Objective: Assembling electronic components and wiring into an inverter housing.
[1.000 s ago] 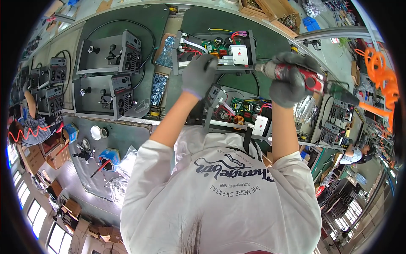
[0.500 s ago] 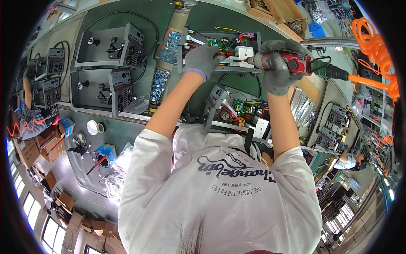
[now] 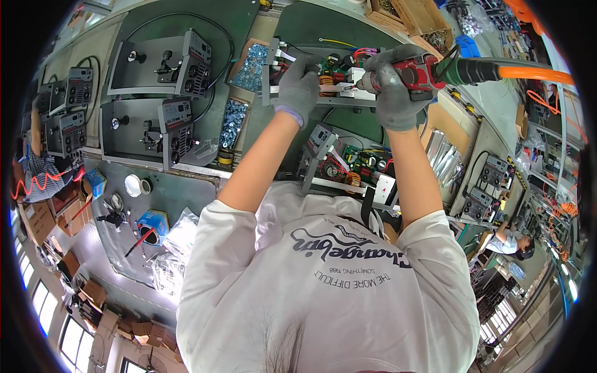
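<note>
My white shirt [image 3: 323, 280] fills the space closest to me, and just beyond it sits the nearer open unit [image 3: 360, 165], its circuit parts bared, with a bundle of silvery bars [image 3: 443, 155] off to its right. Past that, both my gloved hands are at the farther open unit [image 3: 270, 78], which lies on the green bench mat [image 3: 305, 23]. My right hand [image 3: 395, 99] is wrapped round the red power driver [image 3: 418, 71], clamped on its body, the nose pointing left and the thin bit reaching along the unit's near edge, in front of the white block [image 3: 357, 76]. My left hand [image 3: 298, 88] is bent over the left part of that same edge, fingers curled; I cannot tell whether they are closed on anything. An orange hose [image 3: 535, 74] runs off to the right from the driver's rear end. Left of the unit stand two trays of small metal parts [image 3: 252, 67], then two grey housings [image 3: 143, 133], one behind the other. Farther away are a cardboard box [image 3: 429, 31] at upper right, one co-worker [image 3: 46, 180] at far left and another person [image 3: 507, 242] at far right
</note>
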`<state>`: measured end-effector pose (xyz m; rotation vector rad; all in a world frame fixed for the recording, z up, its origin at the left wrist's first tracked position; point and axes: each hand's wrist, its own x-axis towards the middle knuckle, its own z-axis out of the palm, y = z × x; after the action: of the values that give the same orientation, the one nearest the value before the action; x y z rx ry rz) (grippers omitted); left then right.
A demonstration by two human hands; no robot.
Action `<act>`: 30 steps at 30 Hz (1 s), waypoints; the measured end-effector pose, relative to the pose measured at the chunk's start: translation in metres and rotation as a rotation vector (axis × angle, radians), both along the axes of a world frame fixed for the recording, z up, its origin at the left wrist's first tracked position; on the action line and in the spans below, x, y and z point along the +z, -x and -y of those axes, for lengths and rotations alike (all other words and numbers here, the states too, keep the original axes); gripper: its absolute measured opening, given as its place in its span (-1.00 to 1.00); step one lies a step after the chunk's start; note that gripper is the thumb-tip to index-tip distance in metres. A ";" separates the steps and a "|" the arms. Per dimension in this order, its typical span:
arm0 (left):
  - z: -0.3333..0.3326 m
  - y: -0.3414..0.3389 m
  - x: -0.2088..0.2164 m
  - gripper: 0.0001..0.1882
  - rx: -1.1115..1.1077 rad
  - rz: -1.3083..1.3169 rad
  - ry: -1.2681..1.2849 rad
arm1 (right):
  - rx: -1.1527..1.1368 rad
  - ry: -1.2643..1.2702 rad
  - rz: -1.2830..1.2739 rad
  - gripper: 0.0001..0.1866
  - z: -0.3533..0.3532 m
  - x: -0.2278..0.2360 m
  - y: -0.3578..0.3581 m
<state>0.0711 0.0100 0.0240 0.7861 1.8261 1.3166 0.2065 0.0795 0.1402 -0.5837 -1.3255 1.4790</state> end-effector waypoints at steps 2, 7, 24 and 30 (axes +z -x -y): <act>0.006 -0.003 0.008 -0.72 0.048 0.510 -0.088 | -0.017 0.021 -0.001 -0.72 0.001 0.002 0.001; 0.015 -0.010 0.024 -0.71 0.150 0.718 -0.142 | 0.010 -0.028 -0.020 -0.68 0.001 -0.001 0.006; 0.058 -0.027 0.018 -0.75 0.006 0.848 -0.066 | -0.083 -0.119 0.002 -0.55 0.008 0.020 0.012; 0.063 -0.027 0.003 -0.77 0.058 1.005 -0.151 | -0.072 -0.262 -0.144 -0.50 0.017 0.067 0.002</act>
<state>0.0986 -0.0531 0.0265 0.0637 0.9510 1.5060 0.2049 0.0627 0.2069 -0.3447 -1.3440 1.2400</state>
